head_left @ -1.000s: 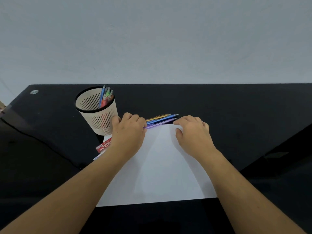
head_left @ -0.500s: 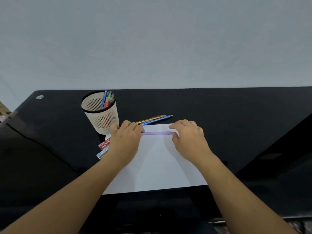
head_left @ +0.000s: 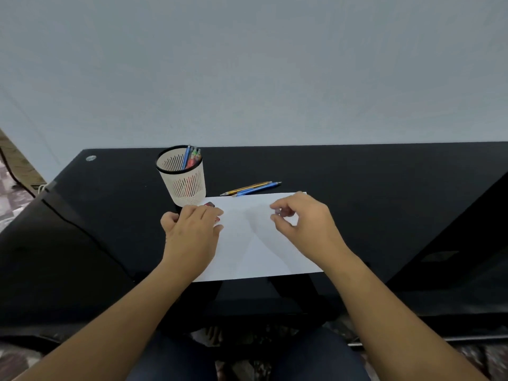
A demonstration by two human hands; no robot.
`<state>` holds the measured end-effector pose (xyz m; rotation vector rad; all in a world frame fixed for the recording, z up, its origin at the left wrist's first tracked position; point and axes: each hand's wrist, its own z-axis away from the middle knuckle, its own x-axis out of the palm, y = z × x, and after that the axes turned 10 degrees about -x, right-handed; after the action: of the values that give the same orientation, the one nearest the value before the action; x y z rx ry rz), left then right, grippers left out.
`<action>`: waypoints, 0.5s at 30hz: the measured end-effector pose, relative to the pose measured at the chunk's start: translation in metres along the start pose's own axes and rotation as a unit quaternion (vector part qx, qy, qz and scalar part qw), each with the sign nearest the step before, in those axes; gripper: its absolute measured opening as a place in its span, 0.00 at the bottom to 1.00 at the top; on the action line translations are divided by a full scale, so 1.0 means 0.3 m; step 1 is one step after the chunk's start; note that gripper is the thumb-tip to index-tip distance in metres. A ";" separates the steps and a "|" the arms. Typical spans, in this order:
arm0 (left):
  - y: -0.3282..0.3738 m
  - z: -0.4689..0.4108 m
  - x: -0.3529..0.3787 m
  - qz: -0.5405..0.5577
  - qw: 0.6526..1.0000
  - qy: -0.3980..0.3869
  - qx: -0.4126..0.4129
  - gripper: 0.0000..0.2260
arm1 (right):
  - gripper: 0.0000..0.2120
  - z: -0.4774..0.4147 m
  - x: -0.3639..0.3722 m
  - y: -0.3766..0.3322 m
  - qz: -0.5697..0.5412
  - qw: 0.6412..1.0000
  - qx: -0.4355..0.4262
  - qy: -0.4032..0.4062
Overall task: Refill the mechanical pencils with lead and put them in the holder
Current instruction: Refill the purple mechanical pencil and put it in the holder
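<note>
Yellow and blue mechanical pencils (head_left: pixel 251 188) lie just past the white paper sheet (head_left: pixel 247 248), near the slotted cream holder (head_left: pixel 188 185). My right hand (head_left: pixel 308 229) pinches a purple piece (head_left: pixel 276 213); my left hand (head_left: pixel 192 237) curls, contents unclear.

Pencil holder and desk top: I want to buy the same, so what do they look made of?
The pencil holder looks like moulded plastic, matt cream, with neat vertical slots and a black rim; painted metal is possible. The desk top looks like black glass or gloss laminate: smooth, with dim reflections.
</note>
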<state>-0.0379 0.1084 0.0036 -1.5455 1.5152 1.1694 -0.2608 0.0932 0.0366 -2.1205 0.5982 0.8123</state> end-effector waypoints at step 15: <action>0.024 0.040 0.016 0.088 0.994 -0.012 0.071 0.10 | 0.15 -0.010 0.101 -0.006 0.199 0.959 -0.028 -0.200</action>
<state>-0.0472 0.1168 -0.0044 -1.3218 1.7084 1.1460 -0.2378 0.0876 0.0172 -1.8287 0.7978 1.4540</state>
